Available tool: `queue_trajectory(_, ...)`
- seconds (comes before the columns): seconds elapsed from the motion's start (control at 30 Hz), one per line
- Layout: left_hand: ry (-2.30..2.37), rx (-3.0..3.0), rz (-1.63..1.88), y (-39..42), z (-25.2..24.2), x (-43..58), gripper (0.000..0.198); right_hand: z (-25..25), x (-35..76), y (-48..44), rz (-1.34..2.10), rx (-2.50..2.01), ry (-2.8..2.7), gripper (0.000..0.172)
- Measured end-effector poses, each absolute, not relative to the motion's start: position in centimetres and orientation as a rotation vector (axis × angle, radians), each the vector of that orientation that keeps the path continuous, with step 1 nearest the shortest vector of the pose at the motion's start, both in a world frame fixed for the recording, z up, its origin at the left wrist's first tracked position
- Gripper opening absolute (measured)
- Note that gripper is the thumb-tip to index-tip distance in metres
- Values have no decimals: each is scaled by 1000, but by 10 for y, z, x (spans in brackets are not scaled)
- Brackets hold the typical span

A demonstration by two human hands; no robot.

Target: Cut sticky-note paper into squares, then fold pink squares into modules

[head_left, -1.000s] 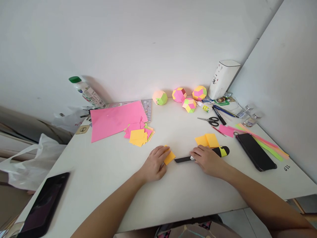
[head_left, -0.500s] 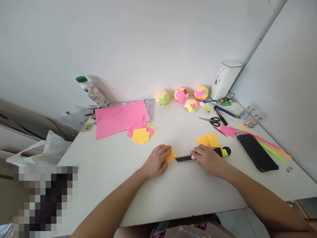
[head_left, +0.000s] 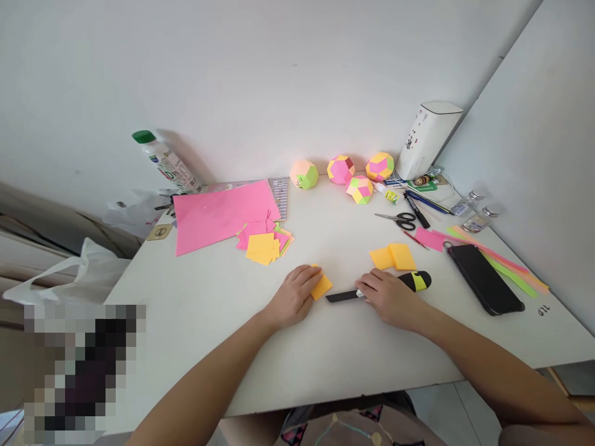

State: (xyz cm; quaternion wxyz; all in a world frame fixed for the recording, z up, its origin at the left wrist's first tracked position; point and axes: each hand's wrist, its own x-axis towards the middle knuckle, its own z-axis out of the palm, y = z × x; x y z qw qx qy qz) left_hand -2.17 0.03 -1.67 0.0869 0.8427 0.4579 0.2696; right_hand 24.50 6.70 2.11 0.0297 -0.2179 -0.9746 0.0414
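Near the middle of the white table [head_left: 195, 322], my left hand [head_left: 292, 298] has its fingers closed on a small orange paper piece [head_left: 322, 288]. My right hand [head_left: 388, 298] is wrapped round a black and yellow utility knife [head_left: 421, 281], whose long dark blade points left. The blade tip lies just right of the orange paper, with a slight gap between them. Behind my right hand rest folded orange papers [head_left: 402, 256]. A loose pile of small orange, pink and green paper pieces [head_left: 260, 246] lies beyond my left hand.
Several faceted paper balls [head_left: 341, 169] stand along the wall. Scissors [head_left: 404, 220], a glue bottle [head_left: 389, 195] and a black phone [head_left: 483, 279] lie at the right. A pink sheet [head_left: 223, 214] covers the back left, beside a green-capped bottle [head_left: 171, 164].
The camera view has tilted and shifted slightly. The knife tip is a little farther left and nearer the orange paper; both hands keep the same hold.
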Motion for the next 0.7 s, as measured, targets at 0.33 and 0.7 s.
queue_trajectory(0.33, 1383, 2522, 795, 0, -17, -20, 58, 22, 245, 64, 83, -705, -2999, 25)
queue_trajectory(0.7, 1385, 2531, 785, 0, -16, -20, 58, 23, 245, 62, 87, -744, -3021, 25)
